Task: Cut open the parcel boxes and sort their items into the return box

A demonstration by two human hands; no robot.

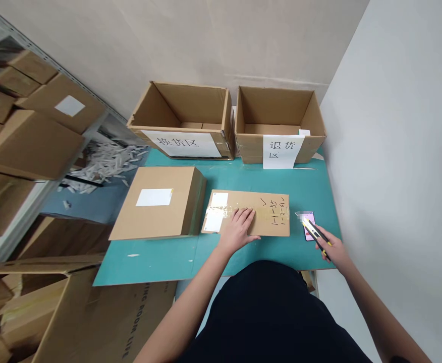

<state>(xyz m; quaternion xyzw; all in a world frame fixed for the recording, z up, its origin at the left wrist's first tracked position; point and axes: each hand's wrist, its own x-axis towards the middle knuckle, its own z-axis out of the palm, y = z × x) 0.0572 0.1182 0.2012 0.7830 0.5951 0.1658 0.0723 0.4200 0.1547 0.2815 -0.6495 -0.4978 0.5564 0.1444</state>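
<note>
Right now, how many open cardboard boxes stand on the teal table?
2. An open brown cardboard box stands at the far edge of the teal table, signed 换货区; a second open brown cardboard box stands beside it, signed 退货区.

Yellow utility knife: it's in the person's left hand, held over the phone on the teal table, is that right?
Not quite: the head view shows the yellow utility knife in the right hand, not the left. It is held over the phone on the teal table, as you said.
</note>
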